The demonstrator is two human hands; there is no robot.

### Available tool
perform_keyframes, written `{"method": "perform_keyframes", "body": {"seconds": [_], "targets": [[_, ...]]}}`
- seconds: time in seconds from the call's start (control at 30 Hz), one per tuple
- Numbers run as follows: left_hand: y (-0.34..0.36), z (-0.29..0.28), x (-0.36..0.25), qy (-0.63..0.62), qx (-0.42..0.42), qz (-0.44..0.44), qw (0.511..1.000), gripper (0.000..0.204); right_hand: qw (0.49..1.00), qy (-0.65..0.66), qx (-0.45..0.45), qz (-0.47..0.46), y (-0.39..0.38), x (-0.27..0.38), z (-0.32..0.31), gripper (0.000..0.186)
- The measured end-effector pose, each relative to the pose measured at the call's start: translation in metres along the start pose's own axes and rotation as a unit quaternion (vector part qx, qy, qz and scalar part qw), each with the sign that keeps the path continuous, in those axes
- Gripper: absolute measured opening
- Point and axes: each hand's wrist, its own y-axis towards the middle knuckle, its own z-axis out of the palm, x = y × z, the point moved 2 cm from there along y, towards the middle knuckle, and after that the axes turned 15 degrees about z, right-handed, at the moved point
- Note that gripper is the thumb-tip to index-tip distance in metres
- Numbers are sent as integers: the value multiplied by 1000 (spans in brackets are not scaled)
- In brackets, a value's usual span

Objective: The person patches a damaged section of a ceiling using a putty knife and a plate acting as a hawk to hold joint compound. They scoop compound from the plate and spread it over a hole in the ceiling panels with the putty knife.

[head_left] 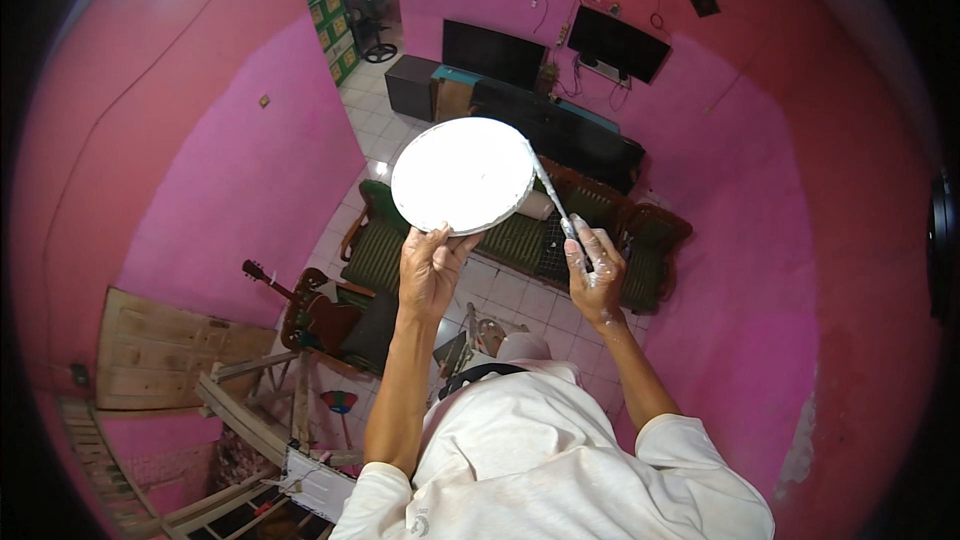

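Raised in front of me is a round white disc [463, 175], like a bucket lid, its rim uneven with white smears. My left hand [430, 270] grips it at its near edge, with the thumb on the face and the fingers beneath. In my right hand [597, 275] is a slim spatula [548, 185] seen edge-on, coated in white. Its upper end touches or lies very near the disc's right rim. White paste or paint spatters the fingers of my right hand. The disc's underside is hidden.
Below lie green-striped seats [515, 240], a guitar [325, 320] on a chair and a tiled floor [510, 290]. Wooden scaffold bars [250, 420] stand at lower left. Two dark screens [493, 52] are at the far pink wall, near a black speaker box [411, 87].
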Motion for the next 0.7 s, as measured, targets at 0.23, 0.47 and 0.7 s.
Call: {"method": "perform_keyframes", "body": {"seconds": [0.23, 0.47, 0.7], "targets": [[-5, 1, -2, 9, 2, 3, 1000, 43, 974, -172, -42, -141, -4, 4, -2, 35], [-5, -5, -2, -4, -13, 10, 1000, 44, 969, -219, -58, -101, -4, -4, -7, 31], [1, -12, -4, 3, -20, 9, 1000, 45, 933, 196, 91, 287, 14, -23, -11, 26]]}}
